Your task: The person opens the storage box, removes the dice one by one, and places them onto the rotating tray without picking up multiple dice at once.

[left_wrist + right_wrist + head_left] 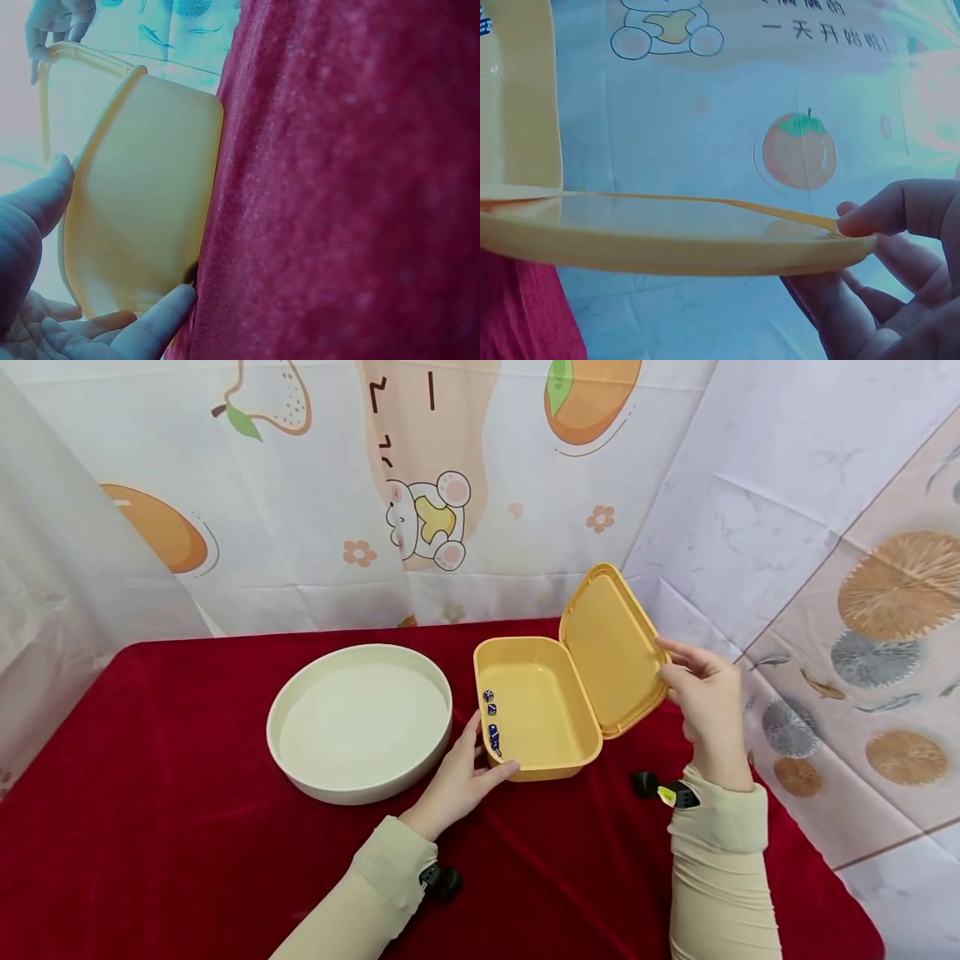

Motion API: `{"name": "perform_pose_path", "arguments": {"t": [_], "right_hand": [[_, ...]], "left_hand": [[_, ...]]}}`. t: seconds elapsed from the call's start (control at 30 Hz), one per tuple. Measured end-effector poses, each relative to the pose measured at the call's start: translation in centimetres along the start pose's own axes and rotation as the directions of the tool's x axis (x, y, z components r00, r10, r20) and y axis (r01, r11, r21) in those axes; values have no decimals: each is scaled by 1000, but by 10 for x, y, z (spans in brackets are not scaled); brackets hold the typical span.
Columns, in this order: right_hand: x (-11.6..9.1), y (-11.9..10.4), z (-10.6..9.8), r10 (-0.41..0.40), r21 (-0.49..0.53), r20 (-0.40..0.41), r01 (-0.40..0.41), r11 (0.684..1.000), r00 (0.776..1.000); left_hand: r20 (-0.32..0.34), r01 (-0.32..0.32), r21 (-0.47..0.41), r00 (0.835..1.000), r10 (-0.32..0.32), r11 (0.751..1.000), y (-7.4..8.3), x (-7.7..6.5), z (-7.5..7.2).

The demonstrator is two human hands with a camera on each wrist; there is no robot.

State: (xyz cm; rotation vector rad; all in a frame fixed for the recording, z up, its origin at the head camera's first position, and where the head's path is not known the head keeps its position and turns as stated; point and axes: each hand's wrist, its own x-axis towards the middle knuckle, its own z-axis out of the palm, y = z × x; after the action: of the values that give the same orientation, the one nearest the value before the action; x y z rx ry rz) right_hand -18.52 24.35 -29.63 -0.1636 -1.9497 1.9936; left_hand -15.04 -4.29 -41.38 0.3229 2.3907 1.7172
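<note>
The yellow box (540, 714) sits on the red tabletop (187, 843) between the two hands, its lid (611, 652) swung up and leaning toward the right hand (705, 706). The left hand (457, 781) grasps the box's near left corner: the thumb lies along the front wall and the fingers rest against the left wall, as the left wrist view shows from below. The right hand holds the lid's outer edge, a fingertip pressed on the rim and the other fingers curled behind it, seen close in the right wrist view. Small blue dice (492, 722) lie in a row inside the box, just beyond the left hand's fingers. A white round tray (360, 722) stands just left of the left hand, close beside the box.
</note>
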Motion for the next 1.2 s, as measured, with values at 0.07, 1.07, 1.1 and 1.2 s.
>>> {"name": "perform_pose_path", "arguments": {"t": [0.07, 1.07, 1.1, 1.2], "right_hand": [[3, 0, -5, 29, 61, 23, -30, 998, 999], [33, 35, -60, 317, 409, 128, -341, 847, 940], [33, 37, -61, 323, 408, 135, -349, 844, 937], [35, 41, -65, 335, 402, 157, -370, 838, 929]], "left_hand": [[0, 3, 4, 1000, -3, 1000, 0, 0, 0], [9, 29, 20, 1000, -29, 999, 2, 0, 0], [9, 28, 19, 1000, -29, 999, 2, 0, 0], [10, 25, 16, 1000, -25, 1000, 1, 0, 0]]}}
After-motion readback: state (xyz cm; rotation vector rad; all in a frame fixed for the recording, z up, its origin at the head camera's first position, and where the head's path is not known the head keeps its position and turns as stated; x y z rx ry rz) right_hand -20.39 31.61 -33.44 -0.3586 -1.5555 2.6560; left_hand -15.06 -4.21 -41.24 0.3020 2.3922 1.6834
